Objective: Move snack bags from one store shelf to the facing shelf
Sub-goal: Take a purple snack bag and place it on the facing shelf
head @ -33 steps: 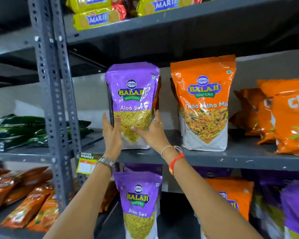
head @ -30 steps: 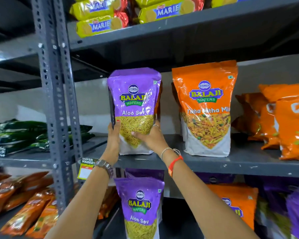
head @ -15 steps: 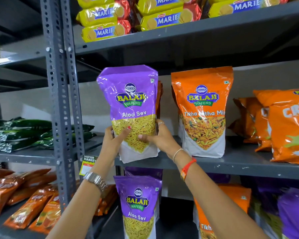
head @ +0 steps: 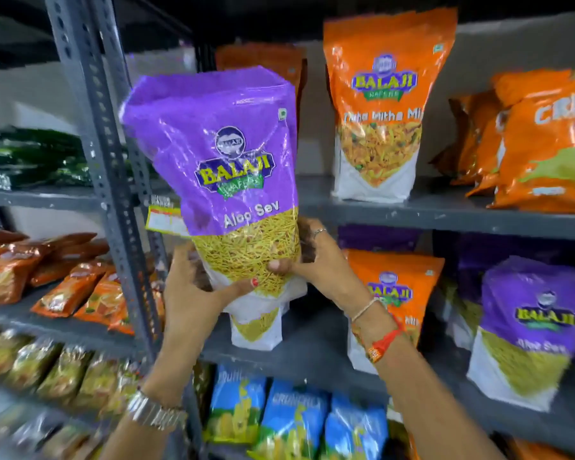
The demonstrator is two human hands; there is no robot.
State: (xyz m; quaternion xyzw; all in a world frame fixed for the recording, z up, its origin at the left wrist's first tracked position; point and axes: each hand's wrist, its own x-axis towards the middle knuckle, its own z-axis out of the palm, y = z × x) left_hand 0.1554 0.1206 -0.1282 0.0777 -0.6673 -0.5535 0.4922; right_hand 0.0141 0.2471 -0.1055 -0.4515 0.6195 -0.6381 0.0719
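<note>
The purple Aloo Sev bag point(head: 226, 180) is off the shelf point(head: 445, 210) and in the air, in front of the shelf's front edge and near the grey upright post point(head: 113, 180) at its left end. So the first part of one move seems done: the bag is lifted out. The carrying and the placing on the facing shelf are not yet done, and that shelf is not in view. More bags remain here: the orange Tikha Mitha Mix bag point(head: 379, 107) stands near the front edge of the same shelf, and another purple bag point(head: 525, 330) stands on the lower shelf point(head: 312, 353) to the right. I judge the task is at an early or middle point; how many bags are already moved I cannot tell.

Both hands hold the bag at its lower part, arms reaching up and forward. The left hand point(head: 193, 290) presses on the lower left side, thumb across the front. The right hand point(head: 316, 260) closes on the lower right side, thumb in front, fingers behind. The bag leans slightly to the left, its top higher than the hands.
</note>
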